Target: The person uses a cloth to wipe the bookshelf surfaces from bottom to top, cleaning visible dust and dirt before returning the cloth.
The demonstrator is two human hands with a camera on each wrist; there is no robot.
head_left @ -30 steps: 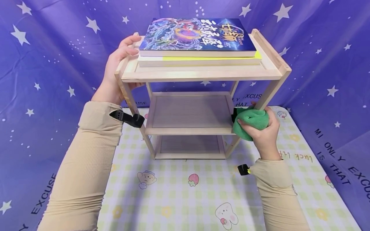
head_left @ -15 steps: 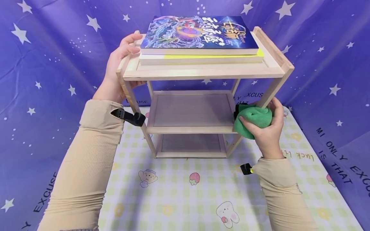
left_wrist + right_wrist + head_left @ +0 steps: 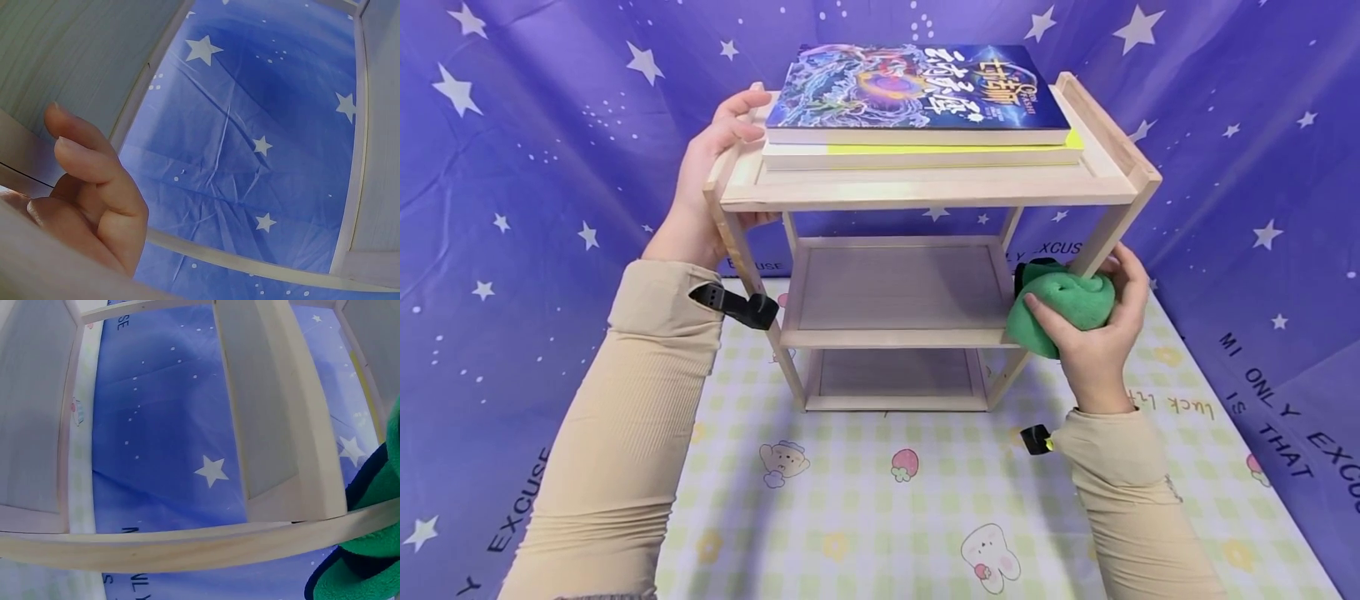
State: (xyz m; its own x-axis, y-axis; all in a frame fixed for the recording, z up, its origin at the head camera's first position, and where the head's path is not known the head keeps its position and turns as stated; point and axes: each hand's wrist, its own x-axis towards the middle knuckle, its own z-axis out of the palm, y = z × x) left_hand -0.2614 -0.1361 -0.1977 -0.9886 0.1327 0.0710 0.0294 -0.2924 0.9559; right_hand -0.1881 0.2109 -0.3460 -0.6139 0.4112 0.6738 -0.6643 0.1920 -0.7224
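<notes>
A three-tier pale wooden shelf stands upright on the table. My left hand grips its top left side; in the left wrist view the curled fingers show beneath the top board. My right hand holds a green cloth wrapped around the front right leg, at about middle-board height. The thumb lies across the front of the cloth, and the other fingers are partly hidden behind it. In the right wrist view, the cloth folds around the leg, showing a dark edge.
A blue illustrated book lies on a yellow-and-white book on the top board. The table wears a checked cloth with cartoon prints. Purple star-patterned curtains hang close behind and at both sides.
My right hand and the green cloth have shifted slightly up the front right leg, the hand turning outward. My left hand keeps its place on the shelf's side, and the books stay put.
</notes>
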